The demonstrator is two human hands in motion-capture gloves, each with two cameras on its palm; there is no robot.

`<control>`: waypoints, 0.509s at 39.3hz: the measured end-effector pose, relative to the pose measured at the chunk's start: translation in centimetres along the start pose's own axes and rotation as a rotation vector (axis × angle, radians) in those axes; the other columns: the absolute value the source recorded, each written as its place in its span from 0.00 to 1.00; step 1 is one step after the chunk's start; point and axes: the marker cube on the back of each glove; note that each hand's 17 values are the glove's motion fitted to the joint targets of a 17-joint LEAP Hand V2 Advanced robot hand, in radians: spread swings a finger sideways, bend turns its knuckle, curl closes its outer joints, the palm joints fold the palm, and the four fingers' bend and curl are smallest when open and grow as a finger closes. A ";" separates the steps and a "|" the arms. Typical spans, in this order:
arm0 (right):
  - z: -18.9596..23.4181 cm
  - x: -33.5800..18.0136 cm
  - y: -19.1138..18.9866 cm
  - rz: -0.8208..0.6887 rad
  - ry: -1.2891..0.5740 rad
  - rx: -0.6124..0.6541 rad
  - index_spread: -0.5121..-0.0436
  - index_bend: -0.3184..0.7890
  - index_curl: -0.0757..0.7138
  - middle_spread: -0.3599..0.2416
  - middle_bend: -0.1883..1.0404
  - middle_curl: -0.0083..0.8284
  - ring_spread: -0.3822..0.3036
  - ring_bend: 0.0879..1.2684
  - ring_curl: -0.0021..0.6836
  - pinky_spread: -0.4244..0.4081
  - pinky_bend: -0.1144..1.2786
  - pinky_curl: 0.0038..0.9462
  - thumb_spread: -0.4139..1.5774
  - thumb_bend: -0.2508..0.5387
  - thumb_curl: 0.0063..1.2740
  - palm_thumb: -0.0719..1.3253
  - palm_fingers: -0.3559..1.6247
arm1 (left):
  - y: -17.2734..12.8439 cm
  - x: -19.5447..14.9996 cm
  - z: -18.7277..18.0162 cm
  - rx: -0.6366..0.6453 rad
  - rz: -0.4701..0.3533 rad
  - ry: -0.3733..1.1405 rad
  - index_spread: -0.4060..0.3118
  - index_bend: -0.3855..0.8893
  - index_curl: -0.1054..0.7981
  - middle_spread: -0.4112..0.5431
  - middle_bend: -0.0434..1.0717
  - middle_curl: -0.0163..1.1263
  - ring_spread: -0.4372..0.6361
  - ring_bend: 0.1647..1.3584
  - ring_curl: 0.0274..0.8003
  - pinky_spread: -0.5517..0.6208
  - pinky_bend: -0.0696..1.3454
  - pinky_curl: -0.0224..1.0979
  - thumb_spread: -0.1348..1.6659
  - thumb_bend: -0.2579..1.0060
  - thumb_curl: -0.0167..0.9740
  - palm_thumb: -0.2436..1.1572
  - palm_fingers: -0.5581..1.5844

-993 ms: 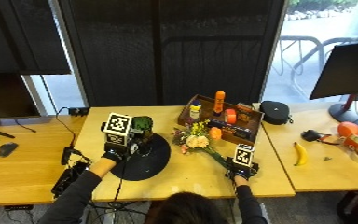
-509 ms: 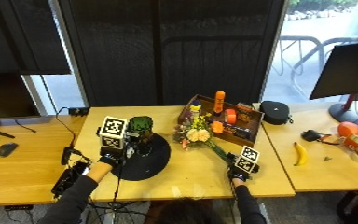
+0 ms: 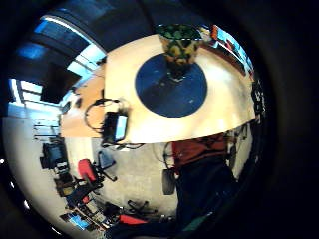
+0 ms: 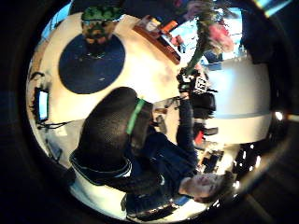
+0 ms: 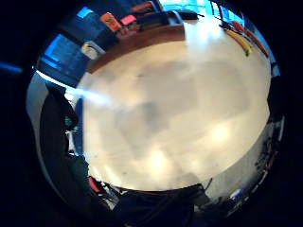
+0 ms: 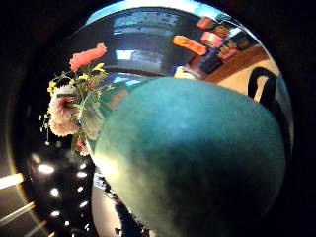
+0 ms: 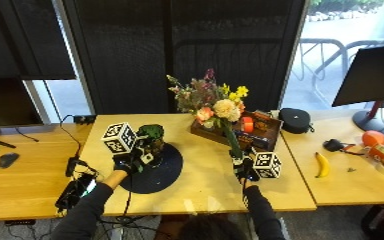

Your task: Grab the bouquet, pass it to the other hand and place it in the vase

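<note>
My right hand (image 7: 244,169) grips the lower stems of the bouquet (image 7: 209,101) and holds it upright above the table, right of the vase. The right thumb side palm view is filled by the green stem wrap (image 6: 197,163), with the flowers (image 6: 74,98) beyond it. A dark green vase (image 7: 152,141) stands on a round dark mat (image 7: 164,172). My left hand (image 7: 127,162) hovers just left of the vase, holding nothing. Its palm views show the vase (image 3: 178,46) on the mat (image 3: 172,88), and across the table the bouquet (image 4: 211,33) held by the right hand (image 4: 189,84).
A wooden tray (image 7: 258,135) with bottles stands behind the bouquet. A black pouch (image 7: 294,120), a banana (image 7: 323,165) and orange items (image 7: 377,142) lie to the right. Cables and a small device (image 7: 75,186) sit at the left table edge.
My right hand has lifted the bouquet from low over the table to upright and higher. My left hand has dropped a little, staying beside the vase.
</note>
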 end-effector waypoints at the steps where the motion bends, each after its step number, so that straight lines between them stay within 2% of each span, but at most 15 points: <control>1: -0.1 -0.7 -0.1 -0.004 -0.025 0.008 0.60 0.64 0.75 0.29 0.70 0.76 0.25 0.65 0.82 0.20 0.58 0.52 0.76 0.28 0.24 0.66 0.92 | -0.2 0.3 0.2 -0.013 0.017 0.062 0.57 0.39 0.33 0.80 0.20 0.28 0.82 0.37 0.30 0.87 0.36 0.32 0.73 0.19 0.31 0.33 0.23; 7: -0.1 -5.8 0.3 -0.055 -0.294 -0.053 0.61 0.71 0.81 0.31 0.76 0.79 0.26 0.69 0.85 0.21 0.60 0.55 0.74 0.28 0.24 0.64 0.92 | -2.1 2.5 1.5 -0.108 0.079 0.522 0.57 0.39 0.32 0.80 0.19 0.28 0.82 0.38 0.30 0.87 0.37 0.32 0.71 0.18 0.32 0.31 0.22; 14: 0.6 -12.1 2.3 -0.140 -0.540 -0.188 0.63 0.78 0.86 0.33 0.80 0.80 0.27 0.73 0.88 0.22 0.62 0.57 0.73 0.30 0.25 0.65 0.91 | -4.5 6.5 1.7 -0.160 0.111 0.897 0.58 0.38 0.32 0.81 0.20 0.27 0.81 0.39 0.31 0.87 0.36 0.32 0.68 0.18 0.32 0.31 0.23; 17: 1.4 -14.0 2.9 -0.156 -0.591 -0.242 0.64 0.80 0.87 0.34 0.81 0.80 0.28 0.74 0.88 0.22 0.62 0.57 0.72 0.31 0.27 0.68 0.90 | -5.9 8.7 2.1 -0.203 0.131 1.082 0.59 0.38 0.32 0.81 0.21 0.28 0.80 0.40 0.31 0.86 0.36 0.32 0.66 0.19 0.33 0.33 0.24; 20: 2.4 -15.5 3.4 -0.160 -0.625 -0.293 0.64 0.83 0.89 0.34 0.82 0.80 0.28 0.75 0.89 0.22 0.63 0.58 0.72 0.33 0.28 0.72 0.90 | -7.2 10.8 2.6 -0.218 0.162 1.186 0.60 0.39 0.32 0.81 0.21 0.28 0.78 0.40 0.31 0.85 0.36 0.32 0.65 0.20 0.34 0.36 0.24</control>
